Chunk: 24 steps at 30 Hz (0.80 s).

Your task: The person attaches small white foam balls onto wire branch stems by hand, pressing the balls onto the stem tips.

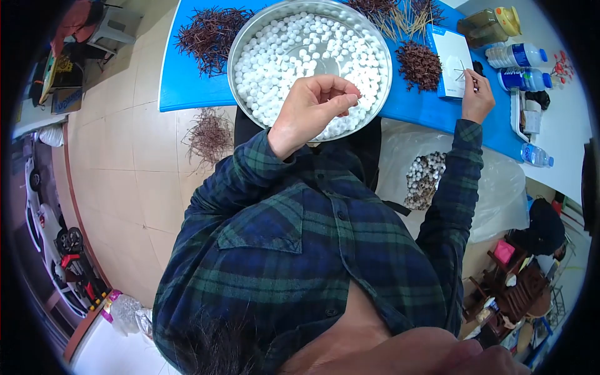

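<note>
My left hand [317, 107] is over the near side of a round metal tray [234, 59]. Its fingers are curled in with the thumb against them; what they pinch, if anything, is too small to name. White balls [265, 69], like cotton or foam, fill most of the tray. Off to the right, my right hand [479, 97] is closed at the near edge of a white box [451, 56]. A thin dark stem-like piece [476, 84] shows between its fingers. Just left of the box lies a heap of small dark-red pieces [419, 65].
Dark-red stems [212, 39] are piled left of the tray on the blue table [187, 87]. Pale sticks [400, 22] lie behind it. Bottles [515, 55] and a yellow-lidded jar [490, 27] stand at right. Below, a plastic bag [494, 194] surrounds black-and-white balls [426, 178]; more stems [209, 135] are at left.
</note>
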{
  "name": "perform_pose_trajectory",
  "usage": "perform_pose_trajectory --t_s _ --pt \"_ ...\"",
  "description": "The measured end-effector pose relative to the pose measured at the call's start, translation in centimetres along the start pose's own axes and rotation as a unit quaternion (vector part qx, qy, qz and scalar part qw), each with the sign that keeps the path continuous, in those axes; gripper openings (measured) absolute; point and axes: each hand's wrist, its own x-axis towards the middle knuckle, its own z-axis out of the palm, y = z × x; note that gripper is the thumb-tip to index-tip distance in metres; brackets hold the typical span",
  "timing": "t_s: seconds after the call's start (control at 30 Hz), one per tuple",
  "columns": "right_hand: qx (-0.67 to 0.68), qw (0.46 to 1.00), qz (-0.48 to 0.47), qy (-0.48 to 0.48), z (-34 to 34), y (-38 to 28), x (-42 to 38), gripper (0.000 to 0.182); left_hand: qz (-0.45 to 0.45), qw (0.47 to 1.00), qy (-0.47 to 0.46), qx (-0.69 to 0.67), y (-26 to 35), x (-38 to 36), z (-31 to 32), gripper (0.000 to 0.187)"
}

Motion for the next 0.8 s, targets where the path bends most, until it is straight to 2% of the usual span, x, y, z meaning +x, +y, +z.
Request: perform_pose_trajectory --t_s 0.63,0.8 --pt "-0.037 0.999 -0.025 0.022 0.36 -0.33 -0.39 0.008 -0.001 1.0 -0.007 0.006 0.02 -0.25 0.27 0.013" --pt "-0.072 0.995 -0.06 0.022 0.34 -0.96 -0.57 0.007 0.01 1.0 -0.014 0.005 -0.18 -0.22 0.3 0.013"
